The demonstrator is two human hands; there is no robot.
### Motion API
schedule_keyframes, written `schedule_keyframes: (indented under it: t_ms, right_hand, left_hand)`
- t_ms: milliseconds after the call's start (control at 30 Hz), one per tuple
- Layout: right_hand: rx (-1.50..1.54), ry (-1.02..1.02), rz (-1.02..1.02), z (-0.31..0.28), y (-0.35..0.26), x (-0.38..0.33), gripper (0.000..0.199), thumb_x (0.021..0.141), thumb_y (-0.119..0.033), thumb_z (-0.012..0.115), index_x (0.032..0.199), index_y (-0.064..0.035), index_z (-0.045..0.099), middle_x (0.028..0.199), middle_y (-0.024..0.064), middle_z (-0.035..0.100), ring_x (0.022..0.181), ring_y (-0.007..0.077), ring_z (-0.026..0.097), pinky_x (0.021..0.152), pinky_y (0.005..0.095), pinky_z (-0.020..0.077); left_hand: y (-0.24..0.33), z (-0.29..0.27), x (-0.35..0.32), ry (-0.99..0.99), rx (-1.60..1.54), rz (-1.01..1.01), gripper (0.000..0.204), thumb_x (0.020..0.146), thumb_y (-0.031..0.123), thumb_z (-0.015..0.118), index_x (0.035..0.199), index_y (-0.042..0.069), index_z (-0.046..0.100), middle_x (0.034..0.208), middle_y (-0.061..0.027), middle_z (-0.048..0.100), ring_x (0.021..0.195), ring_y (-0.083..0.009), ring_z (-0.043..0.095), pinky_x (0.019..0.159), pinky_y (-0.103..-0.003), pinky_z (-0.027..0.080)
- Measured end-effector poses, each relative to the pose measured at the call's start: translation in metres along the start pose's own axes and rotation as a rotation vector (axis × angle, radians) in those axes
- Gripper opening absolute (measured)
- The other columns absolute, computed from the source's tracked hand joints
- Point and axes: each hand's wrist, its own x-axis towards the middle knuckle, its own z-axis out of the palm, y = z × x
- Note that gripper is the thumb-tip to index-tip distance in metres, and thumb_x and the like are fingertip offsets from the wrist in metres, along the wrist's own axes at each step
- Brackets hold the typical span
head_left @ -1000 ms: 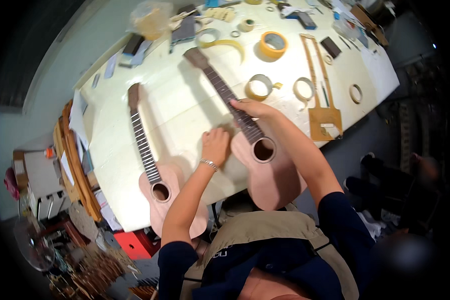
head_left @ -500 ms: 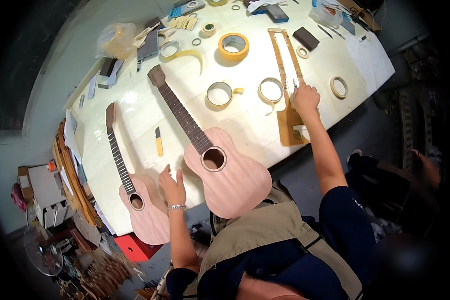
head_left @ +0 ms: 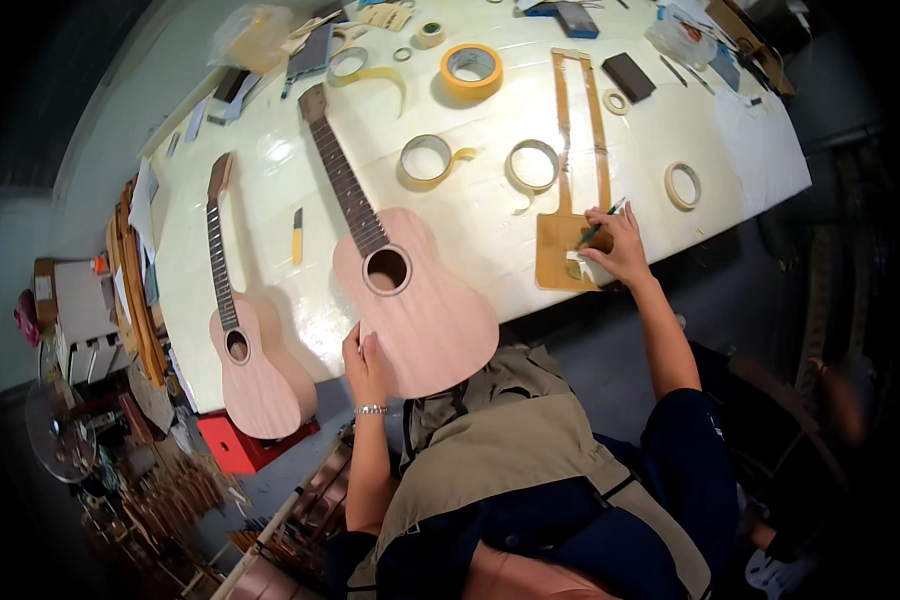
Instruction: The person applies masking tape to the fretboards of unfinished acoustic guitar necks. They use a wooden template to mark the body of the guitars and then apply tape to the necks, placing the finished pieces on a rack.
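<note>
- Table (head_left: 450,225): fills upper middle of frame, pale covering, taller edge clutter up top.
- Big uke (head_left: 425,315): centre of frame, face up, neck to upper left. Tail end sticks out past the near table edge, right by the apron; can't tell if they touch.
- Small uke (head_left: 257,375): left of frame, face up, well apart from the big one.
- Template (head_left: 553,262): right of centre, flat brown plate with two long strips running up-frame.
- Left hand (head_left: 364,368): lower middle, at the big uke's lower-left side, touching it. Can't tell if it grips or just rests.
- Right hand (head_left: 622,250): right of centre, over the template plate, fingers pinched on the pencil.
- Orange tape (head_left: 471,91): upper middle.
- Knife (head_left: 297,246): between the ukes, loose.
- Pencil (head_left: 589,234): in right hand, slanted over the plate.
- Step, my read: left steadies uke, right handles pencil. Any pencil move from here calls for clearing the template.
</note>
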Motion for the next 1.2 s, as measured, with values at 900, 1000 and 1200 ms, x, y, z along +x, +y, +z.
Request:
schedule_keyframes:
  t_ms: [900,1000,1200]
  right_hand:
    - [0.271,-0.445,-0.44,0.078,-0.23,0.09,0.043,0.06,-0.022,0.08,0.092,-0.0112,0.055,0.106,-0.0008,0.065,0.096,0.0236,0.057,0.108,0.0467,0.0276]
    - [0.329,-0.37,-0.415,0.08,-0.228,0.066,0.042,0.064,-0.026,0.078,0.096,-0.0101,0.056,0.106,-0.0002,0.065,0.097,0.0238,0.057,0.109,0.0476,0.0256]
    - [0.482,-0.132,-0.315,0.058,-0.237,0.037,0.022,0.077,-0.026,0.066,0.091,-0.0076,0.066,0.089,0.0043,0.065,0.083,0.0261,0.054,0.077,0.0381,0.0441]
  left_hand:
    - [0.01,0.007,-0.05,0.033,0.355,0.522,0.105,0.064,0.054,0.074,0.143,0.006,0.022,0.145,-0.0323,0.01,0.132,-0.0504,0.017,0.105,-0.054,0.023]
    - [0.008,0.008,-0.05,0.037,0.347,0.533,0.093,0.064,0.055,0.072,0.137,0.007,0.038,0.144,-0.0324,0.015,0.13,-0.051,0.021,0.104,-0.054,0.025]
    - [0.004,0.008,-0.044,0.09,0.346,0.586,0.089,0.067,0.06,0.066,0.134,0.006,0.042,0.142,-0.0319,0.02,0.125,-0.0546,0.026,0.099,-0.057,0.031]
